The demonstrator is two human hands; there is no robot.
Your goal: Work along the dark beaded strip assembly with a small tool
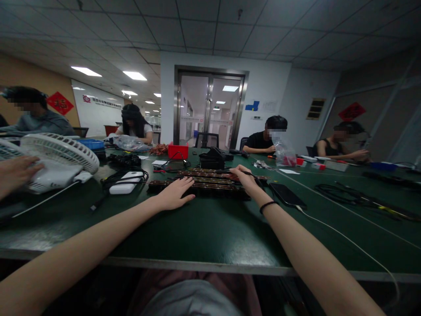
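Observation:
Several long, thin dark strips with copper-coloured lines [213, 185] lie side by side across the green table. My left hand [175, 192] rests flat on their left part, fingers spread. Over their right part is my right hand [242, 175], its fingers closed round a dark pen-like tool [223, 171] that points left. A black stand or box [211, 158] is just behind the strips. The tips of my right fingers are too small to make out clearly.
A white fan [59, 158] stands at the left, with another person's hand [19, 173] at it. A white power bank [126, 183] with black cables lies nearer. A phone [287, 195] is charging at the right. Behind are a red box [178, 151] and several seated people.

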